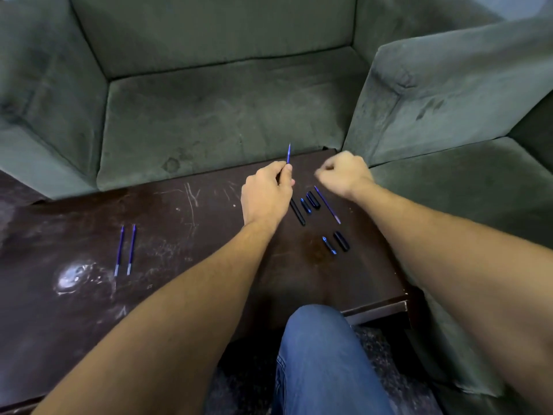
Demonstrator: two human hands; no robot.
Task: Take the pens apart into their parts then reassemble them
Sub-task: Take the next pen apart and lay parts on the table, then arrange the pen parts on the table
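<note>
Far left on the scratched dark table [185,211], two blue refills [125,250] lie side by side, just apart, with bare wood all round them as far as the left forearm. The left hand [266,193] hovers near the table's far edge, where it meets the green sofa [239,115]. Its thumb and fingers are pinched on a blue refill [288,153] that points up and away.

Just right of that wrist lie a black barrel [297,211], a short blue-tipped piece [305,206], a black cap [313,200] and a slanted loose refill [327,205], packed close. Nearer the person sit another blue-tipped piece [329,245] and a black cap [341,241].

The right hand [344,172] hangs above the far right corner with its fingers curled in. Whether it grips anything cannot be told. A knee in jeans [323,354] sits below the near edge.
</note>
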